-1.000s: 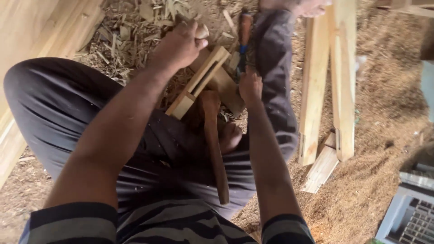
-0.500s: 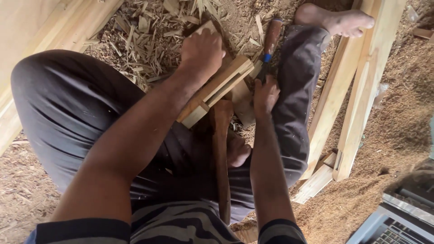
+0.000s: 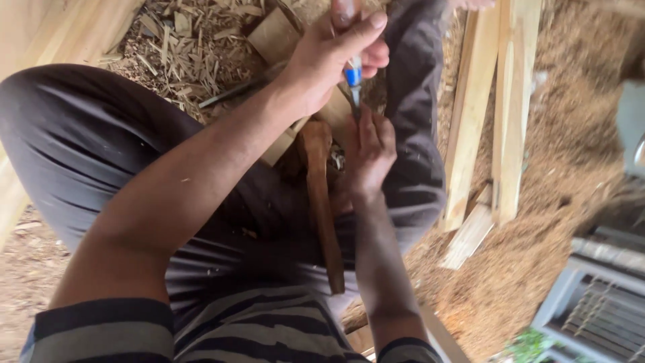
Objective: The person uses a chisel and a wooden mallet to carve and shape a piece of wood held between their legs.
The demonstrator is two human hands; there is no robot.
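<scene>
My left hand [image 3: 339, 54] is closed around the handle of a chisel [image 3: 352, 79] with a blue collar, held upright near the top middle of the head view. Just below it, my right hand [image 3: 369, 154] wraps the chisel's metal shaft close to the tip. The tip points into a pale wooden block [image 3: 285, 142] lying across my lap, mostly hidden by my hands. A brown wooden-handled mallet or adze [image 3: 322, 202] rests along my lap between my arms. I sit cross-legged in dark trousers.
Long pale planks [image 3: 494, 114] lie on the ground to the right, with a short offcut [image 3: 468, 235] beside them. Wood chips and a wood scrap [image 3: 272, 33] litter the ground ahead. Sawdust covers the right. A grey metal frame [image 3: 591, 302] stands at bottom right.
My left hand left the wooden block and moved up to grip the chisel handle. My right hand stayed on the chisel shaft. The view shifted closer and slightly left.
</scene>
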